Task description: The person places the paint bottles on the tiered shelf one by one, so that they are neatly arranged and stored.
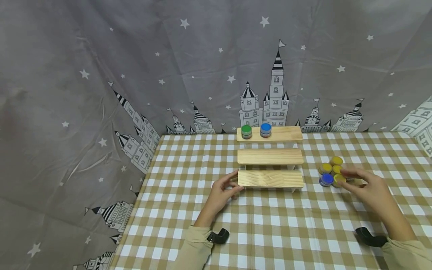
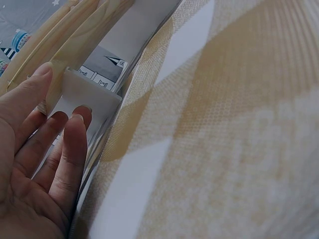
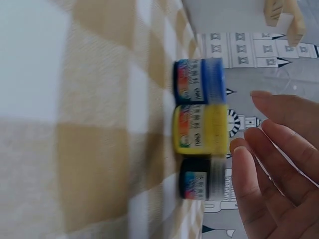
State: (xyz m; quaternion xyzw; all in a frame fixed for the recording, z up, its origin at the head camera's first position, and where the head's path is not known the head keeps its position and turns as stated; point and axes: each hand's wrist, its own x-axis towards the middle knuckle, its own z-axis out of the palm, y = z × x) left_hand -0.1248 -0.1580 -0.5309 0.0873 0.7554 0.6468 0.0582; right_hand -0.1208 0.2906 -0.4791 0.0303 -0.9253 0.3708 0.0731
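Note:
My left hand (image 1: pixel 221 193) grips the left end of a three-step wooden display shelf (image 1: pixel 270 179). In the left wrist view its thumb lies on the board (image 2: pixel 82 37), and the other fingers curl beside the white support (image 2: pixel 92 94). My right hand (image 1: pixel 368 187) hovers at a cluster of paint jars with fingers spread and nothing held. That cluster has several yellow jars (image 1: pixel 326 168) and a dark blue jar (image 1: pixel 326 179). In the right wrist view, a blue jar (image 3: pixel 199 80), a yellow jar (image 3: pixel 200 129) and a black jar (image 3: pixel 202 178) stand side by side, apart from the fingertips.
On the top step stand a green-lidded jar (image 1: pixel 246 131) and a light blue-lidded jar (image 1: pixel 265 129). A checked cloth (image 1: pixel 270 225) covers the table. Behind it hangs a grey curtain (image 1: pixel 202 56) printed with castles and stars.

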